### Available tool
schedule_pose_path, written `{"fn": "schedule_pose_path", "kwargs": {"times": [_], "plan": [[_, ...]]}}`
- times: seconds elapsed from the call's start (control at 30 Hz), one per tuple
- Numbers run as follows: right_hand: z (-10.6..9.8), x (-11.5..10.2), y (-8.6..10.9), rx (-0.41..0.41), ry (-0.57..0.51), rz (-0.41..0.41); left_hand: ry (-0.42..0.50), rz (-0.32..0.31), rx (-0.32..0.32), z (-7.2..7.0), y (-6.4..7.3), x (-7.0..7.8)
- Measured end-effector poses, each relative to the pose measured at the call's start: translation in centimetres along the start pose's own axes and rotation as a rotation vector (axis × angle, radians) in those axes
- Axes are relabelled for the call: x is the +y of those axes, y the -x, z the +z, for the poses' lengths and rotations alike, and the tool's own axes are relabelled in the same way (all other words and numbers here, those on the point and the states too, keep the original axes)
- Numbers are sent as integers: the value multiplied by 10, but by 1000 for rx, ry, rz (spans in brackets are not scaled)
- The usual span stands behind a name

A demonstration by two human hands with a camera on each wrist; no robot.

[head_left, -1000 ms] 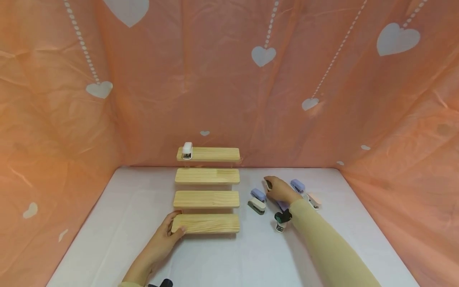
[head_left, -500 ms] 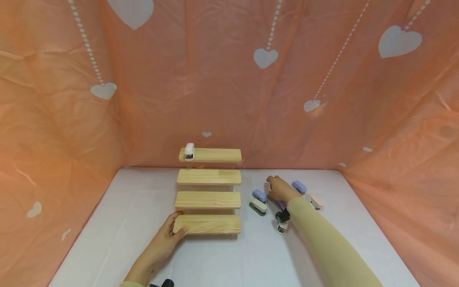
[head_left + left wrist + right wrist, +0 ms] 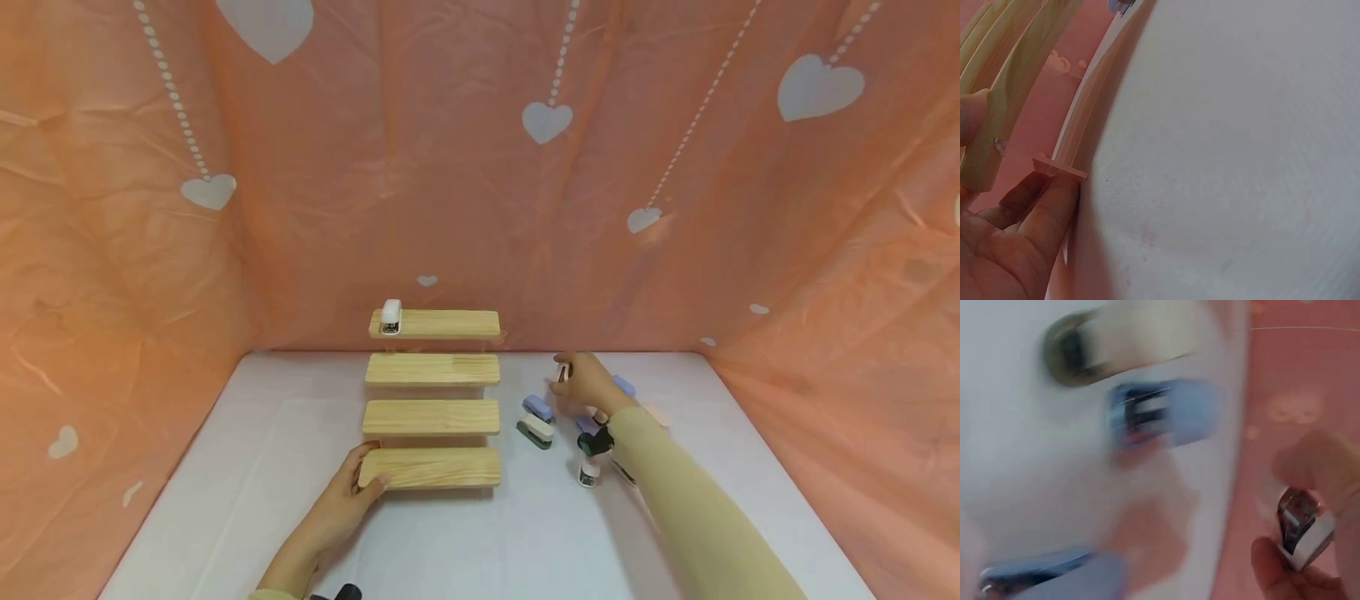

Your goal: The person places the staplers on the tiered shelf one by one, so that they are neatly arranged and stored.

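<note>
My left hand (image 3: 347, 493) grips the left end of the lowest wooden board (image 3: 431, 468) of a stepped rack. In the left wrist view the thumb rests on the board's edge (image 3: 997, 125), and the fingers touch a clear plastic support (image 3: 1060, 167) below. On the right, my right hand (image 3: 592, 385) pinches a small pale stapler (image 3: 1304, 531) between thumb and fingers, above the table. Nearest to it lie a blue-purple stapler (image 3: 537, 407) and a cream and green stapler (image 3: 536, 431). A white stapler (image 3: 391, 317) stands at the left end of the top board (image 3: 450, 323).
Several other staplers lie around the right forearm: a purple one (image 3: 587, 425), a white one (image 3: 588, 472), a lavender one (image 3: 623, 385) and a peach one (image 3: 656, 413), partly covered by the sleeve. An orange curtain (image 3: 450, 208) with hearts encloses the white table (image 3: 247, 467).
My right hand has lifted the pale stapler and moved slightly farther back, turning so the stapler shows more. The left hand keeps its grip on the lowest board.
</note>
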State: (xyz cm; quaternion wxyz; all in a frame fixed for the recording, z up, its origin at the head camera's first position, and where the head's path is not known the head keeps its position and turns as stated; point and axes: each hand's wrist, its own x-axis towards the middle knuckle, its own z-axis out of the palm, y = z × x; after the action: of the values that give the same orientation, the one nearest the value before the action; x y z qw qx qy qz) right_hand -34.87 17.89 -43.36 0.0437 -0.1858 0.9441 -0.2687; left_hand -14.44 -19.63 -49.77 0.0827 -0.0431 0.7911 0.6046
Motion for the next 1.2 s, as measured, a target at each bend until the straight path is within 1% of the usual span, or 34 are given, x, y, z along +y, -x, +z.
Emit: {"fn": "schedule_pose_path", "kwargs": {"times": [0.1, 0.13, 0.17, 0.27, 0.37, 0.43, 0.53, 0.6, 0.7, 0.83, 1.0, 1.07, 1.2], "plan": [[-11, -8, -1, 44, -164, -10, -5, 6, -4, 0, 1, 0], [-14, -12, -1, 48, -209, 3, -20, 5, -5, -1, 1, 0], [-17, -16, -2, 54, -229, 11, -32, 2, -7, -1, 1, 0], [-20, -26, -2, 70, -264, 32, -73, 7, -18, -4, 3, -2], [-21, -36, -2, 117, -286, 2, -82, 11, -24, -5, 4, -1], [-26, -44, -1, 156, -314, -23, -66, 19, -25, -4, 4, 0], [-34, -63, -2, 209, -327, -79, -36, 18, -18, -2, 4, 1], [-40, -77, -4, 218, -347, -108, -21, 20, -12, -1, 3, 1], [-43, -101, -10, 210, -398, -158, -15, 16, 0, 0, 3, 1], [-33, -127, -23, 176, -470, -199, -7, 21, 8, 1, 3, -2], [-12, -148, -36, 151, -542, -202, -9, 42, 14, 3, 2, -3], [-5, -156, -40, 148, -564, -212, -5, 32, 22, 3, 2, -3], [4, -171, -48, 143, -557, -235, -21, 29, 29, 2, 2, -4]]}}
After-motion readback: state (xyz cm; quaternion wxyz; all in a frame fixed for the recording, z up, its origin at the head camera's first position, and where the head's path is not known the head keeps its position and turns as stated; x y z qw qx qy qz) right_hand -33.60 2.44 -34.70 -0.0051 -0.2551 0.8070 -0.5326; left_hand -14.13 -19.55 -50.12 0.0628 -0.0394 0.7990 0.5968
